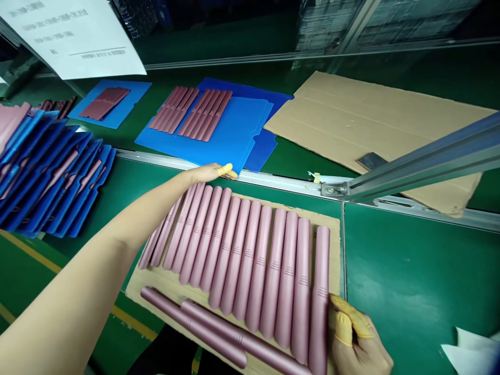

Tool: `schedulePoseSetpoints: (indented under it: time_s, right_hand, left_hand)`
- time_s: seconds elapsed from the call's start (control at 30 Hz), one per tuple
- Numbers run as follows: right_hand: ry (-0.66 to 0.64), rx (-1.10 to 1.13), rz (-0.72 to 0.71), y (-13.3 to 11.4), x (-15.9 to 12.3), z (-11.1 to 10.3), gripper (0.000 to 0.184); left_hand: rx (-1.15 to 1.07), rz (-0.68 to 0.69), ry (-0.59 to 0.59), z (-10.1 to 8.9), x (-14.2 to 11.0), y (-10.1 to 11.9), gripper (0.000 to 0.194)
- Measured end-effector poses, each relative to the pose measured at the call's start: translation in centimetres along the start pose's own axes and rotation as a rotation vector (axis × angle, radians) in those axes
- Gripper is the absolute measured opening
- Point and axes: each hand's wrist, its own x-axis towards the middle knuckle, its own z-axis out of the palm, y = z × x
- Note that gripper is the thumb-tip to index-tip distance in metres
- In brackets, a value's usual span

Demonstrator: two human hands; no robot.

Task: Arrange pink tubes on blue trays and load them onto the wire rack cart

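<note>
My left hand, a yellow finger cot on its thumb, reaches past the row of tubes. Its closed fingers are at the front corner of a light-blue plastic sheet. Beside the right end of the row is my right hand, with yellow finger cots and curled fingers. A fingertip touches the rightmost pink metallic tube; whether the hand also grips the cardboard edge is unclear. Several similar tubes lie side by side on a cardboard sheet. Two more tubes lie crosswise along its near edge.
Shorter pink pieces rest in two groups on the light-blue sheet. At left stands a stack of blue sheets with pink pieces between them. A metal bar slants over a large cardboard sheet. White paper lies at lower right.
</note>
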Motion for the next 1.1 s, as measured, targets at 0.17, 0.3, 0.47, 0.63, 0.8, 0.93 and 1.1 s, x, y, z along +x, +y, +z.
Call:
schedulePoseSetpoints:
  time_s: [0.17, 0.3, 0.47, 0.63, 0.8, 0.93, 1.1]
  right_hand:
    - [-0.003, -0.057, 0.024, 0.0, 0.0, 0.1, 0.023]
    - [-0.003, -0.11, 0.024, -0.3, 0.3, 0.3, 0.023]
    - [-0.027, -0.171, 0.063, -0.6, 0.5, 0.4, 0.027]
    - [-0.046, -0.257, 0.108, 0.0, 0.4, 0.5, 0.036]
    - [-0.015, -0.31, 0.105, 0.4, 0.6, 0.8, 0.037]
    - [0.008, -0.341, 0.091, 0.1, 0.8, 1.1, 0.033]
    - [0.004, -0.402, 0.017, 0.1, 1.1, 1.2, 0.033]
  left_hand:
    - [0.045, 0.005, -0.029, -1.1, -2.1, -2.4, 0.071]
    - [0.114, 0.018, -0.078, -0.4, -3.8, -2.5, 0.06]
    - [0.064, 0.075, -0.066, -2.8, -4.8, -2.9, 0.07]
    - [-0.051, 0.054, 0.142, -6.3, -6.2, -6.6, 0.085]
    - [-0.064, 0.057, 0.24, -4.8, -7.8, -9.2, 0.085]
    - [-0.052, 0.108, 0.287, -3.3, -8.4, -9.3, 0.082]
    - [-0.024, 0.176, 0.768, -2.1, -12.2, -10.5, 0.076]
